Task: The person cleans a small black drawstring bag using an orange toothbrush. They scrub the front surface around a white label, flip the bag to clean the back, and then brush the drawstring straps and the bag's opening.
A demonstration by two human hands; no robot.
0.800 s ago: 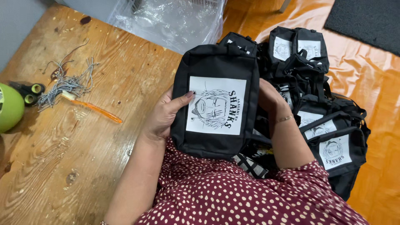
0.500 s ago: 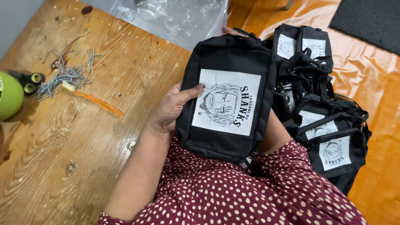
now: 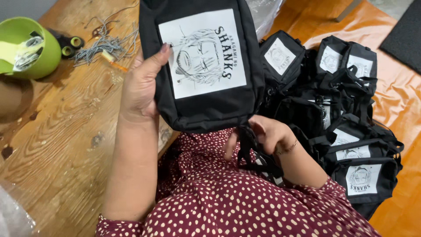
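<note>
Left hand fingers are wrapping the black pouch's left edge, holding it raised above the lap. Right hand is pinching its dangling strap below. Wooden table is lying open leftward; more pouches are crowding right.

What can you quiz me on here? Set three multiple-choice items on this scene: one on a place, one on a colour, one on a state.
1. Where does the pile of black bags lie?
A. on the orange sheet
B. on the wooden table
C. inside the green bowl

2. What colour is the patch on the held bag?
A. yellow
B. white
C. red

3. What is the right hand doing?
A. resting flat on the table
B. gripping the bag's strap
C. holding the bowl

Answers: 1 A, the pile sits on the orange sheet right of the table. 2 B, the patch is white with a dark drawing. 3 B, its fingers close round the black strap below the bag, while the left hand holds the bag's side.
</note>
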